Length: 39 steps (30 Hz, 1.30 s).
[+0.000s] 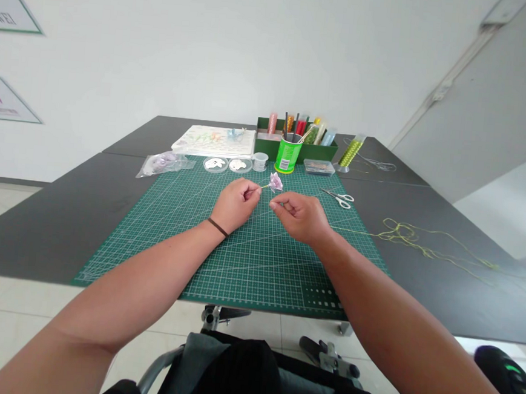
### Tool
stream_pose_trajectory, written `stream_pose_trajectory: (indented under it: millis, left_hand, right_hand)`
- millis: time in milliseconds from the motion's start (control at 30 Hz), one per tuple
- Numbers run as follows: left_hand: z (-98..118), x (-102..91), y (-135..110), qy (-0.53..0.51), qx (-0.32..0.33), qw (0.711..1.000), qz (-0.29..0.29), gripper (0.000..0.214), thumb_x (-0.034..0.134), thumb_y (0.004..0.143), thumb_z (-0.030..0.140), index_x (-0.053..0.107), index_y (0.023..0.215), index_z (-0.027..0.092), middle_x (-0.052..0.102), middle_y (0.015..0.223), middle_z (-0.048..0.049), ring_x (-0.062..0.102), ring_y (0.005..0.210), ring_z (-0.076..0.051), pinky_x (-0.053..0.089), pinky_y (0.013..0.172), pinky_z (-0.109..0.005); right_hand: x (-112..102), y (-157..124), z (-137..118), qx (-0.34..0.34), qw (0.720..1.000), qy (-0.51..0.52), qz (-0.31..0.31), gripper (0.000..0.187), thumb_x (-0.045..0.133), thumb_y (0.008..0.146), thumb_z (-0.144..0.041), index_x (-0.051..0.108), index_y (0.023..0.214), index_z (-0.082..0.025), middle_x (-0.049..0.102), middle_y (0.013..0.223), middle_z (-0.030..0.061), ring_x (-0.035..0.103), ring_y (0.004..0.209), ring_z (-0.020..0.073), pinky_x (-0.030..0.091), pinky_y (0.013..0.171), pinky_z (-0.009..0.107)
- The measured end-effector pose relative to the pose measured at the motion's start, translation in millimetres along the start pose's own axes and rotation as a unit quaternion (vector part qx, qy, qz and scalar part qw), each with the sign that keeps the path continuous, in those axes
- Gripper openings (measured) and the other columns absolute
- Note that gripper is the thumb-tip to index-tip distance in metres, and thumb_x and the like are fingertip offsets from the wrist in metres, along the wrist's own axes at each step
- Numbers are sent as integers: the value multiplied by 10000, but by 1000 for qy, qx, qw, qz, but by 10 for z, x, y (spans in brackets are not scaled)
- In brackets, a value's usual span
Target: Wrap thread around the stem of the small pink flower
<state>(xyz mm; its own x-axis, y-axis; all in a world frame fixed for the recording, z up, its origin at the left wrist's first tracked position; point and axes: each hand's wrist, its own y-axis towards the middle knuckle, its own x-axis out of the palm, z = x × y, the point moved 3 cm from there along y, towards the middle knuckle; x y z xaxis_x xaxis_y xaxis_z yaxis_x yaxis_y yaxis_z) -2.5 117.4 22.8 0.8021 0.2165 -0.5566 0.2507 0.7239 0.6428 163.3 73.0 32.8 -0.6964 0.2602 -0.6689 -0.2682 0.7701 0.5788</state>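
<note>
My left hand [236, 203] is closed in a pinch on a thin stem that carries a small pale purple flower [276, 181], held just above the green cutting mat [165, 226]. A dark band circles that wrist. My right hand [301, 215] is closed too, fingers curled close to the stem's near end; a yellow-green thread [405, 235] trails away from it to the right over the dark table, and I cannot make out whether the fingers grip it.
Behind the mat stand a green cup of tools [288, 153], a green organiser of bead tubes [295, 140], two round dishes [227, 165], a small spool [260, 161], a clear bag [163, 163], a white board [215, 141], scissors [341, 198] and a thread spool [351, 153].
</note>
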Motion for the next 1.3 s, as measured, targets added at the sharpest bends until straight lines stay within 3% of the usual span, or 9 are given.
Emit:
stream_pose_trajectory:
  millis: [833, 1300]
  left_hand:
    - [101, 66, -60, 17, 61, 983, -170, 121, 564, 854, 202, 635, 760, 177, 551, 661, 13, 529, 670, -134, 428, 655, -270]
    - [145, 87, -100, 6, 100, 965, -242, 124, 570, 853, 220, 667, 781, 195, 594, 676, 9, 570, 671, -135, 459, 659, -270]
  right_hand:
    - [-110, 47, 131, 51, 996, -43, 50, 226, 519, 883, -353, 682, 848, -201, 621, 666, 13, 521, 630, 140, 354, 630, 273]
    - [-88, 96, 236, 90, 996, -22, 6, 210, 560, 847, -357, 698, 790, -210, 604, 612, -1, 506, 606, 134, 338, 606, 271]
